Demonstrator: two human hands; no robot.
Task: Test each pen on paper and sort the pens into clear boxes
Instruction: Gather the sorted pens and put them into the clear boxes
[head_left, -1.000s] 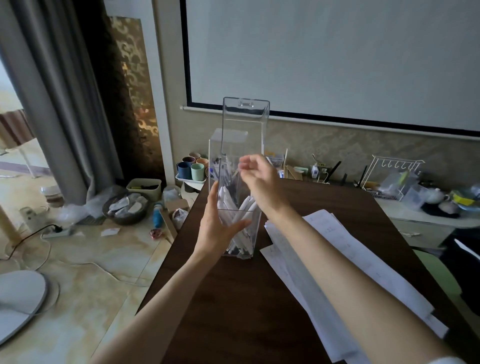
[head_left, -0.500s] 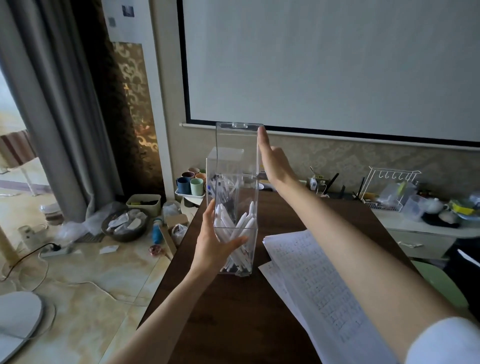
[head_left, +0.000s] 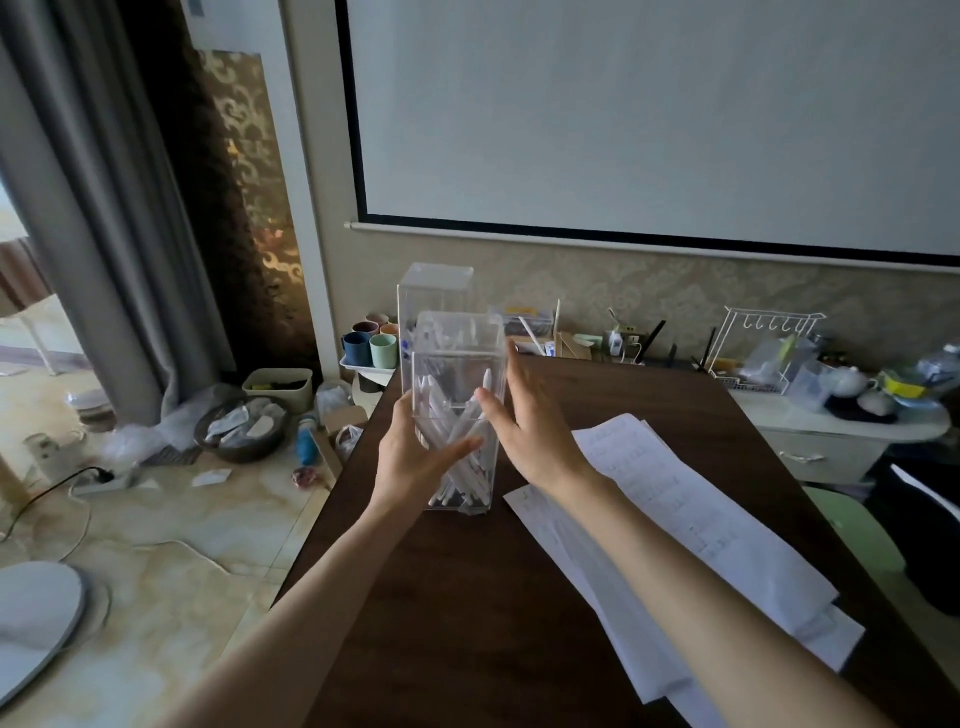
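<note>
Pens (head_left: 440, 411) fill the clear box (head_left: 460, 364) mid-frame on the counter (head_left: 467, 597); my left fingers (head_left: 404, 422) grip its side, right fingers (head_left: 514, 384) lie flat (straight, released) against it.

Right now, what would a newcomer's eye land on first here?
The tall clear box packed with white pens, standing near the left edge of the dark table, with the left hand gripping it and the right hand flat against its right wall. Behind it stands a second clear box, printed sheets fan out to the right, and a big projection screen fills the wall above.
</note>
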